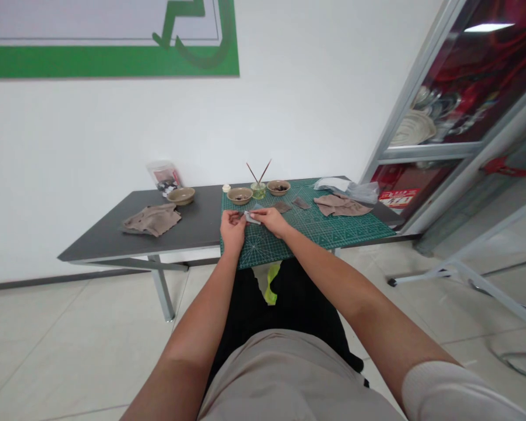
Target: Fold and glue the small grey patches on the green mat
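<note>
Over the green cutting mat (333,231), my left hand (233,229) and my right hand (272,221) come together. Between their fingertips is a small grey-white piece (251,218), thin like folded cloth or paper; its exact kind is too small to make out. My right thumb and fingers pinch its right part. The left fingers are curled closed at its left end. Just beyond the hands stand a shallow brown bowl (239,196) with dark bits inside and a glass jar (258,190) with two thin brushes leaning out.
Another bowl (278,187) holds dark pieces. Flat brownish pieces (301,203) lie on the mat near a brown cloth (339,204) and clear plastic bag (363,191). Leftward on the dark table (197,225) are a crumpled cloth (152,220), a bowl (181,196) and a plastic tub (164,177).
</note>
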Motion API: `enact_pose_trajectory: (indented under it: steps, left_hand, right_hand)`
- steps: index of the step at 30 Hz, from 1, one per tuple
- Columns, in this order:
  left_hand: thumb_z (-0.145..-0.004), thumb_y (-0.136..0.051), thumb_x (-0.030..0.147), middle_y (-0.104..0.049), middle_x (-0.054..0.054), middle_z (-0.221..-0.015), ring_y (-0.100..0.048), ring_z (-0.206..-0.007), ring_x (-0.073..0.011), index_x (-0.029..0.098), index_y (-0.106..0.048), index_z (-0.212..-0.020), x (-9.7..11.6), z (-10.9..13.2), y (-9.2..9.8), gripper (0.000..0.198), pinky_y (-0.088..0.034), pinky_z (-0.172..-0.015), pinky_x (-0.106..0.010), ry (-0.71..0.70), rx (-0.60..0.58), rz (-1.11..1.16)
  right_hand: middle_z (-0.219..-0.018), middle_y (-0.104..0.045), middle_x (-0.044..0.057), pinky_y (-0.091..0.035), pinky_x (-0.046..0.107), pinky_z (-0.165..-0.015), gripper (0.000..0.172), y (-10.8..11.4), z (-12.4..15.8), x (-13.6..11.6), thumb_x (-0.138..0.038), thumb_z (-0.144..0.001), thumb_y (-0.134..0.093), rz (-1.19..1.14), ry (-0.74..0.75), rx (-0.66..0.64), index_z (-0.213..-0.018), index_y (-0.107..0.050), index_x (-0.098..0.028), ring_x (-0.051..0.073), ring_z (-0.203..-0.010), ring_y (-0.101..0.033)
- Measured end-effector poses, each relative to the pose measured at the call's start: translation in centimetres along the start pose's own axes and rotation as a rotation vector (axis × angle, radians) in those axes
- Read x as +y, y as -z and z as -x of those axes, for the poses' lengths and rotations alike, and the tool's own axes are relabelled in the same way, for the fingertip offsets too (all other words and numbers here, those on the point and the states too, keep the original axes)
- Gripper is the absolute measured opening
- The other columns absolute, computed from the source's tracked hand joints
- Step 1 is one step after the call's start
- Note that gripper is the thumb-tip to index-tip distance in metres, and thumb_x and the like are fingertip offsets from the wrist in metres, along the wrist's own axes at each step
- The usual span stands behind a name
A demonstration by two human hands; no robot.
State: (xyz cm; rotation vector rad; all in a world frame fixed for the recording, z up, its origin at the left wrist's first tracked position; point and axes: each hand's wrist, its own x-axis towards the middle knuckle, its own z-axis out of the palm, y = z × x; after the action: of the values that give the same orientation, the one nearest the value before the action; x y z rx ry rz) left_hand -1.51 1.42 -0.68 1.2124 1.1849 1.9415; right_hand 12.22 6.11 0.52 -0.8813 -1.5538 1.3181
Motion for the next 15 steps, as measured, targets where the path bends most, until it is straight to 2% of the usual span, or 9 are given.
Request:
enact_pose_trajectory:
  steps: [4, 8, 11, 13, 15]
  left_hand:
    - [-0.071, -0.072, 0.029, -0.061, 0.003, -0.072, -0.063, -0.057, -0.0117, 0.019, -0.049, -0.089, 0.0, 0.1, 0.0, 0.031, -0.055, -0.060, -0.028, 0.007, 0.011, 0.022]
    - [-0.073, -0.069, 0.028, -0.060, 0.004, -0.071, -0.064, -0.058, -0.0120, 0.019, -0.047, -0.090, 0.1, 0.4, 0.0, 0.029, -0.054, -0.060, -0.027, -0.004, 0.061, 0.045]
    - [-0.076, -0.065, 0.028, -0.057, 0.005, -0.069, -0.063, -0.058, -0.0117, 0.020, -0.046, -0.092, 0.2, 0.7, 0.0, 0.026, -0.052, -0.059, -0.026, -0.029, 0.103, 0.022]
    - [-0.077, -0.064, 0.027, -0.057, 0.005, -0.070, -0.063, -0.060, -0.0111, 0.020, -0.046, -0.093, 0.3, 0.7, 0.1, 0.025, -0.051, -0.061, -0.025, -0.048, 0.139, -0.024]
    - [-0.078, -0.064, 0.027, -0.057, 0.004, -0.073, -0.062, -0.061, -0.0102, 0.020, -0.046, -0.094, 0.2, 0.8, 0.3, 0.025, -0.050, -0.062, -0.024, -0.062, 0.174, -0.062]
  right_hand:
    - [-0.075, -0.074, 0.005, -0.052, 0.029, -0.077, 0.030, -0.1, -0.5, -0.9, -0.032, -0.065, -0.084, -0.251, -0.118, -0.020, -0.086, -0.077, -0.012, 0.014, -0.067, -0.065]
    - [-0.080, -0.075, 0.008, -0.053, 0.033, -0.083, 0.028, -0.4, -1.8, -1.8, -0.020, -0.061, -0.084, -0.309, -0.094, 0.042, -0.086, -0.075, -0.012, 0.018, -0.076, -0.068]
    - [-0.088, -0.075, 0.007, -0.051, 0.036, -0.088, 0.023, -0.8, -3.1, -2.4, -0.014, -0.066, -0.078, -0.056, 0.027, 0.122, -0.090, -0.076, -0.013, 0.020, -0.086, -0.069]
    - [-0.098, -0.073, 0.008, -0.048, 0.037, -0.095, 0.020, -1.3, -3.9, -2.6, -0.012, -0.067, -0.077, 0.249, 0.153, 0.154, -0.087, -0.077, -0.014, 0.022, -0.096, -0.066]
    - [-0.110, -0.069, 0.011, -0.044, 0.038, -0.101, 0.015, -1.9, -4.4, -2.4, -0.014, -0.068, -0.078, 0.554, 0.271, 0.121, -0.083, -0.077, -0.014, 0.024, -0.107, -0.062]
